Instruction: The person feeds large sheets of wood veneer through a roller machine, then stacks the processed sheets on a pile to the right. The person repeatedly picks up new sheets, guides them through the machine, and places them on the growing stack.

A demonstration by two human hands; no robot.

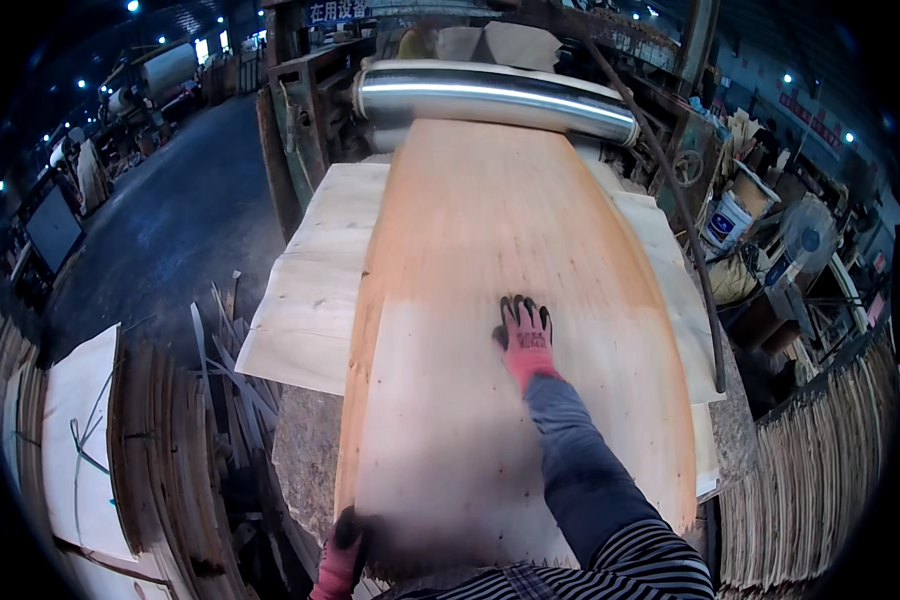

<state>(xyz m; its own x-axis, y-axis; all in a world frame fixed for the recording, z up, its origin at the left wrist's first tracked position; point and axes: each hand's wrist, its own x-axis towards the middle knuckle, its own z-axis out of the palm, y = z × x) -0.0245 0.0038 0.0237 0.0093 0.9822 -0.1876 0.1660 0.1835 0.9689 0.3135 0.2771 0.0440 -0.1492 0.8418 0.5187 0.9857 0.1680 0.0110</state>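
A long wood veneer sheet (470,230), pale in the middle with orange-brown edges, lies lengthwise before me. Its far end reaches a shiny metal roller (490,97). My right hand (526,340), in a pink glove with black fingertips, rests flat near the sheet's middle with fingers spread. At the near left corner my left hand (340,555), gloved the same way, is closed on the sheet's edge; part of it is hidden. Beneath this sheet lies a paler veneer sheet (310,280), sticking out on both sides.
Stacks of veneer stand at the left (160,450) and right (820,470). A dark metal bar (670,190) slants down along the right side. Further right are a white bucket (727,220) and a fan (808,235). A dark floor (190,190) stretches away at the left.
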